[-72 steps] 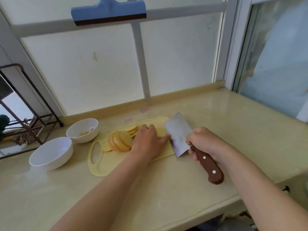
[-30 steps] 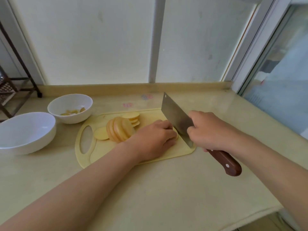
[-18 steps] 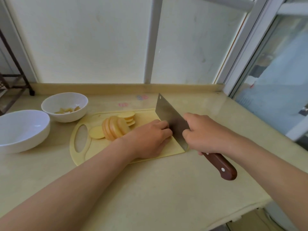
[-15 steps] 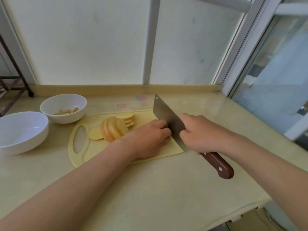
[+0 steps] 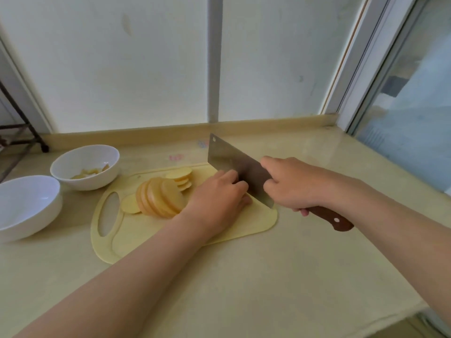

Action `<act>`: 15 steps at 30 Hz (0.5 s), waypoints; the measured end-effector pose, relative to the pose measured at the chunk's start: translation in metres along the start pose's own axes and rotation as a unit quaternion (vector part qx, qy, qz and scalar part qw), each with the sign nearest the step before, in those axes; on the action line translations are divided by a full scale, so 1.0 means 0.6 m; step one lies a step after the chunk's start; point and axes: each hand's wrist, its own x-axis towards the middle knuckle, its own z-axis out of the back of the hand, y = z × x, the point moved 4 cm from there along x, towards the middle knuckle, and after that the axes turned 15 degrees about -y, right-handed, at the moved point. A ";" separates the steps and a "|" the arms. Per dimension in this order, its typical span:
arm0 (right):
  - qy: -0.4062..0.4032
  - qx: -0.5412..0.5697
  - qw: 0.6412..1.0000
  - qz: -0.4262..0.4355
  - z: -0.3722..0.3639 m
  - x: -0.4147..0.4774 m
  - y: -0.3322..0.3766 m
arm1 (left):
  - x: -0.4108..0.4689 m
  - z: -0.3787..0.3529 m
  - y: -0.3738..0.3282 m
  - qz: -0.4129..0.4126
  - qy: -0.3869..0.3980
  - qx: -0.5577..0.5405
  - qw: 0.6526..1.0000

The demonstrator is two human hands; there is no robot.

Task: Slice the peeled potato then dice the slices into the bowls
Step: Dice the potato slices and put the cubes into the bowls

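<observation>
A pale yellow cutting board (image 5: pixel 156 237) lies on the counter. Several round potato slices (image 5: pixel 161 197) lean in a fanned row on its left half, with a smaller pile (image 5: pixel 181 176) behind them. My left hand (image 5: pixel 217 201) is curled over potato at the board's right part; what it covers is hidden. My right hand (image 5: pixel 292 184) grips the brown handle of a cleaver (image 5: pixel 234 164). The blade stands edge down on the board, right against my left knuckles. Two white bowls sit to the left: a small bowl (image 5: pixel 73 162) with a few potato bits, and a large bowl (image 5: pixel 36 191).
The beige counter (image 5: pixel 280 276) meets a window wall at the back and a glass pane on the right. A dark metal rack (image 5: pixel 22 128) stands at the far left. The counter's front edge runs across the lower right.
The cleaver went from lying tilted beside the board to standing edge down against my left knuckles, and it has stayed there over the last second. The view has moved closer and to the right.
</observation>
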 end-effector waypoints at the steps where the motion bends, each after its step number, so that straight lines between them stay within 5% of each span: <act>1: 0.001 -0.011 1.000 0.009 0.001 -0.002 -0.003 | -0.001 -0.002 0.003 0.000 -0.010 -0.003 1.000; 15: -0.014 -0.080 0.995 0.055 0.011 -0.013 -0.021 | -0.007 -0.004 0.003 -0.005 -0.030 -0.017 0.999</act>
